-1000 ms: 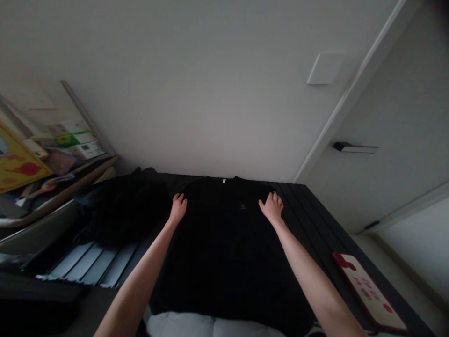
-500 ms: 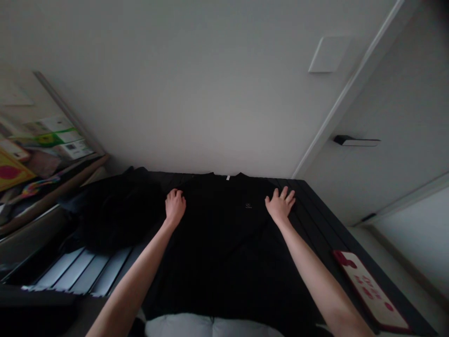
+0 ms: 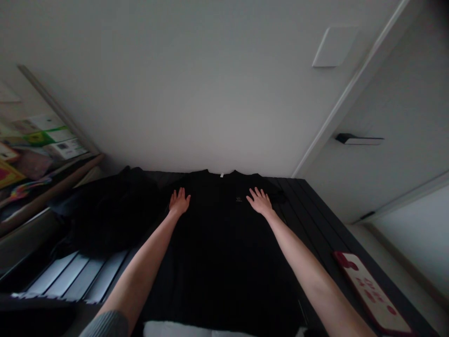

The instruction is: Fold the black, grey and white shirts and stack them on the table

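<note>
A black T-shirt (image 3: 220, 252) lies spread flat on a dark slatted table (image 3: 312, 220), collar toward the wall, with a small white neck label and a tiny chest logo. My left hand (image 3: 179, 202) lies flat and open on the shirt's left shoulder area. My right hand (image 3: 260, 201) lies flat with fingers spread on the right shoulder area, just right of the logo. Both arms stretch forward over the shirt. Neither hand holds anything.
A heap of dark clothing (image 3: 105, 215) sits on the table to the left. Shelves with boxes and colourful papers (image 3: 38, 145) stand at far left. A red-and-white board (image 3: 372, 292) lies near the table's right edge. A door with a handle (image 3: 358, 139) is at right.
Both hands moved inward on the shirt's shoulders; the left hand went from curled to flat, the right slid left toward the logo. The view shifted slightly.
</note>
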Tool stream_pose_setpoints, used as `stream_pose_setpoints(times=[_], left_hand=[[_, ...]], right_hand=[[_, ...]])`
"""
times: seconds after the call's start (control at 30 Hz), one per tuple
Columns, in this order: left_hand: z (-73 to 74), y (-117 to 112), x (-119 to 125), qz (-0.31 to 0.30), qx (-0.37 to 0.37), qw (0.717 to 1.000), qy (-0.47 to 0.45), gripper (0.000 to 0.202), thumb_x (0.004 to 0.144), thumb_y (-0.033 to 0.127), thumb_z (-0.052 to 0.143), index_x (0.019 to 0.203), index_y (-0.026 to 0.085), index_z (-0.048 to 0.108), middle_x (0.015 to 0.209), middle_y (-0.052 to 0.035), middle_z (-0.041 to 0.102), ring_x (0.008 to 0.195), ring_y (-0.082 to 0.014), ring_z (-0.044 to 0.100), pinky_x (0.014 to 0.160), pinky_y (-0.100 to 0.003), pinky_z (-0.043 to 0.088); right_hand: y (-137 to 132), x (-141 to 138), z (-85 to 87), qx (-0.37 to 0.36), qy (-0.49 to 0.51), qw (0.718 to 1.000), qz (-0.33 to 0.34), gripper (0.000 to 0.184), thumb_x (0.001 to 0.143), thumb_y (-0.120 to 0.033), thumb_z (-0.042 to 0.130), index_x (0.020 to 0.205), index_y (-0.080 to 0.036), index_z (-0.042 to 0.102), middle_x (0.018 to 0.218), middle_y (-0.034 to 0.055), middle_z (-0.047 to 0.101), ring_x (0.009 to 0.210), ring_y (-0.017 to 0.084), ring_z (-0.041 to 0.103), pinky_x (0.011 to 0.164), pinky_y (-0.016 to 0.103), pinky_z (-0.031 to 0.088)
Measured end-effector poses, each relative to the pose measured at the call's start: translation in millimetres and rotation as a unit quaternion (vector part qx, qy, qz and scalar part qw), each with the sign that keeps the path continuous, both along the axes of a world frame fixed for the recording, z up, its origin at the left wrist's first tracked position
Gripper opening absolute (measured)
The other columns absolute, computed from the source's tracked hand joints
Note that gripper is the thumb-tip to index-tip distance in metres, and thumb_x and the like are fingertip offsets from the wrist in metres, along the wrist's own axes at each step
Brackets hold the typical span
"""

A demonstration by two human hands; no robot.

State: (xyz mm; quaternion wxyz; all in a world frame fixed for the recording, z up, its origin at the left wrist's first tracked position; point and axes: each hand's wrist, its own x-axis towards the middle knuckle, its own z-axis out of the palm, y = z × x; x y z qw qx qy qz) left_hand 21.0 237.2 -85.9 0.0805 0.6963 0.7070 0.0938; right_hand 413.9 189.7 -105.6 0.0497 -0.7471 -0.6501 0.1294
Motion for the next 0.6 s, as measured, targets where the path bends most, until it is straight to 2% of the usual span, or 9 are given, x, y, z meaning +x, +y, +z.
stream_pose_setpoints(times=[0.07,0.17,0.27,0.33,0.43,0.53,0.6], left_hand=[[1.2,-2,0,-0.009,0.009,1.0,0.004,0.06,0.094,0.04,0.035,0.146,0.011,0.036,0.154,-0.0138,0.028,0.144,-0.035,0.017,0.115,-0.05,0.019],[7.5,-14,4,-0.04,0.046,0.998,0.02,0.056,0.094,0.036,0.035,0.142,0.008,0.042,0.153,-0.0159,0.031,0.145,-0.0326,0.017,0.116,-0.048,0.018],[18.6,-41,3,-0.06,0.1,0.993,0.033,0.049,0.095,0.03,0.035,0.138,0.011,0.046,0.151,-0.0141,0.036,0.144,-0.0282,0.02,0.116,-0.046,0.02],[26.5,-64,-1,-0.049,0.131,0.989,0.04,0.046,0.095,0.029,0.035,0.137,0.013,0.047,0.149,-0.013,0.04,0.142,-0.0271,0.025,0.113,-0.044,0.026],[35.6,-100,-9,0.023,0.138,0.989,0.057,0.043,0.095,0.031,0.035,0.131,0.012,0.05,0.136,-0.0169,0.051,0.129,-0.0309,0.043,0.1,-0.043,0.041],[40.4,-124,-16,0.13,0.088,0.985,0.072,0.045,0.094,0.038,0.036,0.121,0.007,0.054,0.117,-0.0221,0.059,0.11,-0.0358,0.056,0.084,-0.044,0.048],[42.2,-130,-20,0.155,0.037,0.986,0.044,0.047,0.093,0.042,0.039,0.117,0.005,0.054,0.112,-0.0239,0.061,0.104,-0.037,0.06,0.079,-0.044,0.05]], right_hand=[[0,1,-2.9,0.015,-0.009,1.0,-0.001,0.063,0.097,-0.055,0.02,0.152,-0.025,0.023,0.159,0.0054,0.016,0.146,0.028,0.011,0.115,0.048,0.013],[-7,4,-4.1,0.047,-0.026,0.998,-0.023,0.062,0.098,-0.053,0.022,0.152,-0.022,0.023,0.159,0.0079,0.017,0.145,0.029,0.013,0.115,0.05,0.013],[-23,5,3.5,0.101,-0.052,0.993,-0.038,0.062,0.098,-0.049,0.024,0.151,-0.017,0.024,0.158,0.0122,0.018,0.145,0.03,0.013,0.115,0.05,0.011],[-36,2,13.2,0.134,-0.065,0.989,-0.026,0.061,0.099,-0.047,0.024,0.15,-0.014,0.027,0.158,0.0141,0.018,0.146,0.028,0.01,0.115,0.049,0.01],[-54,-11,30.0,0.147,-0.071,0.987,0.003,0.059,0.099,-0.043,0.026,0.146,-0.01,0.035,0.157,0.0153,0.022,0.146,0.028,0.01,0.116,0.049,0.011],[-66,-34,43.4,0.152,-0.054,0.986,0.04,0.054,0.097,-0.037,0.032,0.142,-0.01,0.041,0.154,0.0157,0.028,0.145,0.028,0.014,0.115,0.05,0.015],[-70,-51,48.5,0.16,-0.035,0.984,0.066,0.05,0.096,-0.034,0.035,0.139,-0.01,0.045,0.153,0.0155,0.031,0.145,0.028,0.016,0.115,0.05,0.018]])
